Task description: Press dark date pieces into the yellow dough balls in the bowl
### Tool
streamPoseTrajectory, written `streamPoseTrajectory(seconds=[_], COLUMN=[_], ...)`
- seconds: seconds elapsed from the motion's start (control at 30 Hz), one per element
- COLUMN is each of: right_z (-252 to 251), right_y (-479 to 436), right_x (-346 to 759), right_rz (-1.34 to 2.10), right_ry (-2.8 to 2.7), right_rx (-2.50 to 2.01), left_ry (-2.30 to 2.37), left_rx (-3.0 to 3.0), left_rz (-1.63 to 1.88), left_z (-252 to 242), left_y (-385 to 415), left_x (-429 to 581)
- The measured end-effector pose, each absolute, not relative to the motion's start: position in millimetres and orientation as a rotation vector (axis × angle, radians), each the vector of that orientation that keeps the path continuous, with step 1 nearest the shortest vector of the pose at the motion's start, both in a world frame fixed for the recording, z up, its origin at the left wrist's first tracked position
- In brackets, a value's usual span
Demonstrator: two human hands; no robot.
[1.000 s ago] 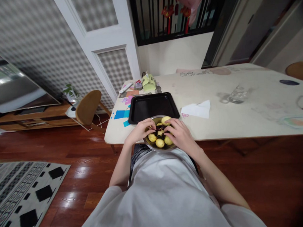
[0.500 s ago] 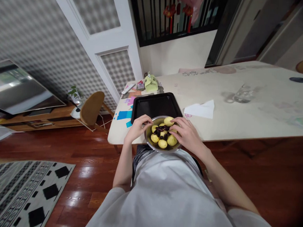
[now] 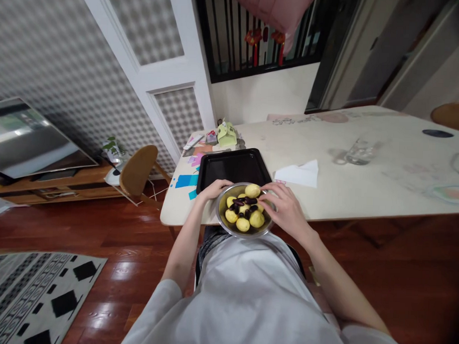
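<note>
Head view — with left hand (image 3: 216, 189) now outside the round silver metal bowl (image 3: 222, 213), only the right hand (image 3: 286, 206) reaches over round yellow fruits (image 3: 243, 224) — can't tell if either grips.

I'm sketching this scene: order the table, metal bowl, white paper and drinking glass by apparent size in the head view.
1. Table
2. Metal bowl
3. White paper
4. Drinking glass

The round things (image 3: 243, 224) are yellow, the little bits (image 3: 251, 201) dark purple, almost black. The bowl (image 3: 222, 210) is silver, the tray (image 3: 233, 169) black, the tabletop (image 3: 337, 193) creamy white. The rug (image 3: 47, 286) is grey with black diamonds, the floor (image 3: 134, 304) shiny red-brown
</note>
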State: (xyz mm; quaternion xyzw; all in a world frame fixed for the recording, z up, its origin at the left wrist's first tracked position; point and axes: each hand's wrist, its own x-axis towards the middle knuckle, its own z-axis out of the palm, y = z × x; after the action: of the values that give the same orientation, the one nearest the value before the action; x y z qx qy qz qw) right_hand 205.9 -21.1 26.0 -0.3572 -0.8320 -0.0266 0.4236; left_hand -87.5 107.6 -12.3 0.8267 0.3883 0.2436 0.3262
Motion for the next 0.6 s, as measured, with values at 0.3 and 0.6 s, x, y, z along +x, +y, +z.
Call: streamPoseTrajectory(seconds=[0.3,0.6], right_z=[30.0,74.4], right_y=[-24.4,-72.1], right_x=[208.3,201.2], right_rz=[-0.069,-0.021], right_ry=[-2.052,-1.931], right_rx=[-0.864,-0.596], left_ry=[1.002,1.194], left_rx=[2.160,2.186], left_rz=[0.607,1.015], left_z=[-3.1,22.5], left_y=[103.9,44.8], left_x=[-90.8,-97.2])
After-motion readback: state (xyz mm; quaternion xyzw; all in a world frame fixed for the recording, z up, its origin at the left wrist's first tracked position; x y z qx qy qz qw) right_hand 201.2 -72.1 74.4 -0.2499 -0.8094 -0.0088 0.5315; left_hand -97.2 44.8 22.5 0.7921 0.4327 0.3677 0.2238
